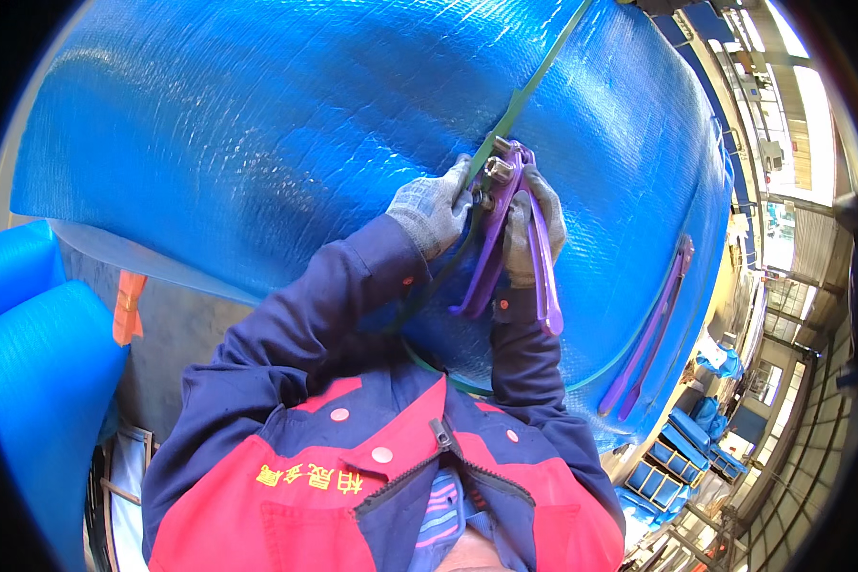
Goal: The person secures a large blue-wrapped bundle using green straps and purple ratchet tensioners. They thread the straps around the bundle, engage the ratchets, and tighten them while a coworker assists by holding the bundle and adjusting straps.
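A green strap point(541, 74) runs over a large load wrapped in shiny blue sheeting point(257, 105). My left hand point(432, 208), in a grey glove, is closed on this strap just beside the head of a purple-handled strapping tool point(491, 253). My right hand point(541, 221), gloved too, grips that tool from its right side, with the fingers partly hidden behind the handles. The tool's metal head sits against the strap, and its two handles spread apart toward me. Farther right, a second purple long-handled tool point(650, 329) lies on the blue sheeting.
Rolled blue sheeting point(43, 362) stands at the left, near an orange strip point(128, 307) hanging below the load's edge. A loose length of green strap curves over the sheeting at the right. Blue-wrapped bundles point(672, 467) lie on the hall floor at the far right.
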A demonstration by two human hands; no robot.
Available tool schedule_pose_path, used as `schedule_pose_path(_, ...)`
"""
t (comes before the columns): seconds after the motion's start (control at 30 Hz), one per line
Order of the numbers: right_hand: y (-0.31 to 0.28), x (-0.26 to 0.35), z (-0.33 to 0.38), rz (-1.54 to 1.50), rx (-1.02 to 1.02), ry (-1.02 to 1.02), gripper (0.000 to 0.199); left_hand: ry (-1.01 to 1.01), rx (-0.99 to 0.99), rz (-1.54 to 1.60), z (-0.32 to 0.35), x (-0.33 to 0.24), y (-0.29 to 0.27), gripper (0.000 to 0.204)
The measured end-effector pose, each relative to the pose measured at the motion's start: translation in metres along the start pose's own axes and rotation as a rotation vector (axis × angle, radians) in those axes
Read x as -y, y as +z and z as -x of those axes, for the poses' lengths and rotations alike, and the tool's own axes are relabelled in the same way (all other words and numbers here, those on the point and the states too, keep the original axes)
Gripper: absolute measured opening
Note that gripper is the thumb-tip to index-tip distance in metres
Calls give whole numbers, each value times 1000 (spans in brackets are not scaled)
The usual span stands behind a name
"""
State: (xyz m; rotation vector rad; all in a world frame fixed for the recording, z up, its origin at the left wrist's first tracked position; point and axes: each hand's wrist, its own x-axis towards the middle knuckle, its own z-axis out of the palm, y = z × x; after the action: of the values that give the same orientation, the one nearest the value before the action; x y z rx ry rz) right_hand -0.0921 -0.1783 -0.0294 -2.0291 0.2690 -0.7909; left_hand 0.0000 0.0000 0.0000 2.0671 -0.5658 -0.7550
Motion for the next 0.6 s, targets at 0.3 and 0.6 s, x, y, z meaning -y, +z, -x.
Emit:
schedule_pose_path(0.3, 2, 5, -4, -2, 23, 17, 38, 206, -69, 288, -16, 24, 16, 45)
schedule_pose_path(0.6, 3, 17, -8, 172, 33, -30, 34, 115, 125, 538, -20, 11, 15, 36)
